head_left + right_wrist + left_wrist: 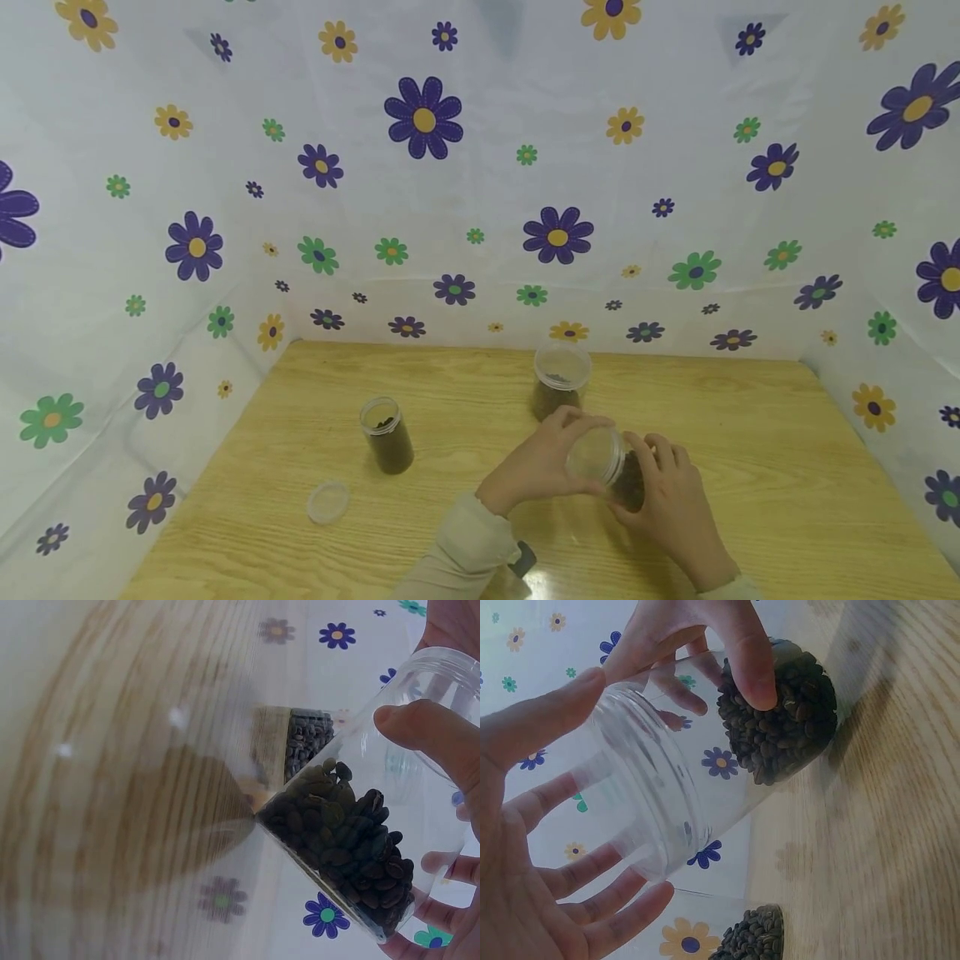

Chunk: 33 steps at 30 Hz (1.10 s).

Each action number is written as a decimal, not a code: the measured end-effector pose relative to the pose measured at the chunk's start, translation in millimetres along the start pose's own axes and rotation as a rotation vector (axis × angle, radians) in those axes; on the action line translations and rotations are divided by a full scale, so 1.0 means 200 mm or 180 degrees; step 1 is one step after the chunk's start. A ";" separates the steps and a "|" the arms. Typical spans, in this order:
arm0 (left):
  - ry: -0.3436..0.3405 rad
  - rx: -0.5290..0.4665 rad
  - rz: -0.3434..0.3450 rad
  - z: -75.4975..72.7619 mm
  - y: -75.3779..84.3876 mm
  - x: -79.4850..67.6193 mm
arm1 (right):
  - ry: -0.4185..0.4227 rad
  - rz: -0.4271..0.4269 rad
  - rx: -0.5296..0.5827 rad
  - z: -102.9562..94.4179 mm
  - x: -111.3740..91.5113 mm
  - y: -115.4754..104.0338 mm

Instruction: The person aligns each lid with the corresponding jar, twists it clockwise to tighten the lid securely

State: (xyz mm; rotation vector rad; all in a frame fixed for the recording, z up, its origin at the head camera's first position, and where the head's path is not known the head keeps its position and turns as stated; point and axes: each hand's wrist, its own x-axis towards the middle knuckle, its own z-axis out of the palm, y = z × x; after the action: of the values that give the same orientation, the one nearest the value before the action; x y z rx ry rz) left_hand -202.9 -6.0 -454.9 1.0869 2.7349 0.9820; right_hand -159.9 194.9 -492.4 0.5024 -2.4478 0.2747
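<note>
A clear plastic jar [727,795] part full of dark beans [787,712] is tilted between both hands, its bottom corner at the wooden table. My right hand [667,496] grips the jar's body near the beans, thumb along the side. Around the clear lid end [656,780] curl the thumb and fingers of my left hand [551,458]. The beans lie heaped toward the base; the upper part of the jar holds none. Just behind the hands stands another clear jar of dark beans [558,392], its lower front partly hidden by the left hand.
A narrower jar [392,446] with dark contents stands upright at the left of the wooden table [465,383]. Near it a round clear lid [328,502] lies flat. Flower-printed white sheeting [480,183] encloses the table at the back and sides.
</note>
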 end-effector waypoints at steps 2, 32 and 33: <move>0.0024 0.0006 -0.0030 0.01 0.00 0.00 | 0.0015 -0.0008 -0.0002 0.00 0.00 0.00; 0.0002 -0.0060 0.0450 -0.02 -0.04 0.00 | -0.0071 0.0034 0.0033 -0.01 0.00 0.00; 0.0006 -0.0074 0.0450 -0.02 -0.04 0.00 | -0.0072 0.0032 0.0028 -0.01 0.00 0.00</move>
State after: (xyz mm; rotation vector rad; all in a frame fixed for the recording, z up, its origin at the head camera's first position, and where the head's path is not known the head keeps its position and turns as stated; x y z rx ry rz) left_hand -209.3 -12.8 -455.5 1.2912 2.6717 1.0289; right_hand -158.3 196.0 -490.6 0.4996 -2.4726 0.2855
